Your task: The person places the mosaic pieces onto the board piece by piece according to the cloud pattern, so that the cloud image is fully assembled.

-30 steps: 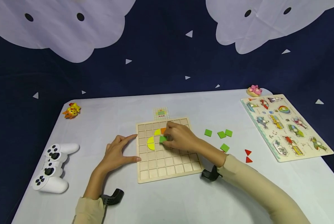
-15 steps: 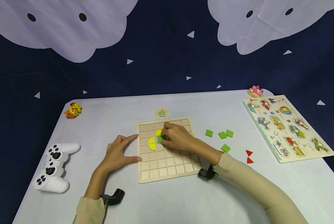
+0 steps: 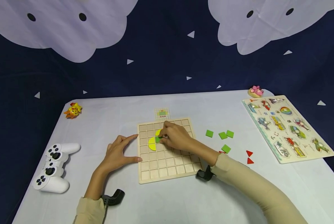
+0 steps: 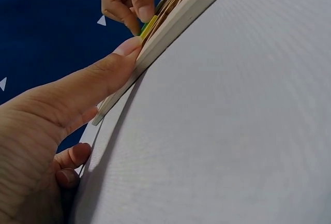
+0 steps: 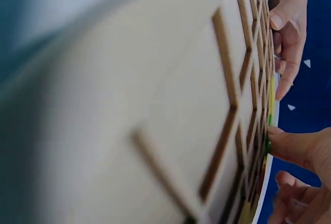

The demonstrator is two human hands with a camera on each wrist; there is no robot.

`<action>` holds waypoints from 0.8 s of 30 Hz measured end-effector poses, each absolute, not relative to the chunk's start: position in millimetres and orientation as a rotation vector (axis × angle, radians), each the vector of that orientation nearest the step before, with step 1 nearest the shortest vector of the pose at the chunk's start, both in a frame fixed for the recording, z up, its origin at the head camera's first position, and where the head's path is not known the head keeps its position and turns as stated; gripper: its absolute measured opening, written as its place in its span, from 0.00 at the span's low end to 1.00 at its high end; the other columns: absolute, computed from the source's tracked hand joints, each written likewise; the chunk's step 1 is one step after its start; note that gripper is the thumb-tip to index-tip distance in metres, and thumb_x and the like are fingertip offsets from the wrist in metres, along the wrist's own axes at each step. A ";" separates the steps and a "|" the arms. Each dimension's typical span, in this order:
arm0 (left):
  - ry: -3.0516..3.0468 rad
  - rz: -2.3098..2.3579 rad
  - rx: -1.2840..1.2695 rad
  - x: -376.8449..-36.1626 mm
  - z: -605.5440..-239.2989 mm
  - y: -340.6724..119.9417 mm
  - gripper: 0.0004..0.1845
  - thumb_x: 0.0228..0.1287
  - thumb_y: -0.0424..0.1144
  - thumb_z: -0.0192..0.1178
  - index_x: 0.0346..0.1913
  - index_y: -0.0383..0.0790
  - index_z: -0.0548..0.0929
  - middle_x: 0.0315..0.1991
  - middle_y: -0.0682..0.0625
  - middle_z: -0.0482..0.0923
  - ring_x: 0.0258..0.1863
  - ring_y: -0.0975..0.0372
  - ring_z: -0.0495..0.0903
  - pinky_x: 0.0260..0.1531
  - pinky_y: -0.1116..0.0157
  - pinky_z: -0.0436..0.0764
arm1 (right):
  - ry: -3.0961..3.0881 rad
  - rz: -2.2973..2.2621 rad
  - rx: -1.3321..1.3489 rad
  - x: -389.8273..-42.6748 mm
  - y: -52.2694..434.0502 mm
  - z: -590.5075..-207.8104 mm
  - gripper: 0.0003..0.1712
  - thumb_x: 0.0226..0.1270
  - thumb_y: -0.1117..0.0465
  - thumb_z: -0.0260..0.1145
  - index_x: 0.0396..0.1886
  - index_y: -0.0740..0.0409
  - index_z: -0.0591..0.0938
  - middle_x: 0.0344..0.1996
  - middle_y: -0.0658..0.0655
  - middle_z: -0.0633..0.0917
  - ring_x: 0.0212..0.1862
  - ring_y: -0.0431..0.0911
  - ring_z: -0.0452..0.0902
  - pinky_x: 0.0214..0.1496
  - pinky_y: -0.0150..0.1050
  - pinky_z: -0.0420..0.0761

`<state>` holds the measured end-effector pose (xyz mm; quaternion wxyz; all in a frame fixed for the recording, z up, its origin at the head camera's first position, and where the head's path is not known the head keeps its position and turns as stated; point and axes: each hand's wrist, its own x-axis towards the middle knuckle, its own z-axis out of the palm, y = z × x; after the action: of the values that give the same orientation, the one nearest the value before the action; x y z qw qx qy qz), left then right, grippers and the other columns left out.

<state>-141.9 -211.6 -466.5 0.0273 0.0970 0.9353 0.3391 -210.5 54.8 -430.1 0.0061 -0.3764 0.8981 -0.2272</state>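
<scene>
On the wooden grid board (image 3: 167, 151), near its upper middle, the right hand (image 3: 176, 137) pinched a green square tile (image 3: 157, 139) with curled fingertips. Over the last second that tile had slid a little leftward across the board, from just right of the yellow half-circle (image 3: 151, 144) to touching it, so I judged the tile nearly seated in its cell. It lay flat with its edges roughly lined up with the grid; being square, it had no long axis to speak of. At the board's left edge, the left hand (image 3: 117, 153) had stayed put, fingers straight and spread, thumb and forefinger pressing the rim to steady it. Right of the board, four spare green tiles (image 3: 222, 135) lay on the table (image 3: 183, 199).
</scene>
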 end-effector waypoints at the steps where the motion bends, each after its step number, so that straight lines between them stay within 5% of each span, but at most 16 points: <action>1: 2.887 1.050 0.300 -142.0 -466.3 -211.5 0.53 0.38 0.58 0.80 0.72 0.52 0.70 0.44 0.47 0.70 0.41 0.57 0.68 0.49 0.53 0.58 | 2.800 -0.722 -1.143 -211.0 54.3 -429.7 0.10 0.61 0.57 0.74 0.38 0.57 0.90 0.33 0.51 0.78 0.31 0.40 0.74 0.33 0.29 0.74; 24: 2.901 1.026 0.298 -141.7 -468.8 -213.3 0.53 0.39 0.60 0.79 0.72 0.52 0.69 0.44 0.46 0.69 0.41 0.56 0.68 0.46 0.55 0.58 | 2.893 -0.752 -0.998 -197.2 96.4 -418.5 0.14 0.63 0.56 0.73 0.45 0.58 0.89 0.34 0.54 0.80 0.29 0.39 0.69 0.32 0.34 0.72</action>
<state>-141.7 -213.3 -468.8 0.0248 0.0964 0.9381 0.3318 -197.2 96.4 -418.5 -0.0050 -0.3166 0.9181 -0.2385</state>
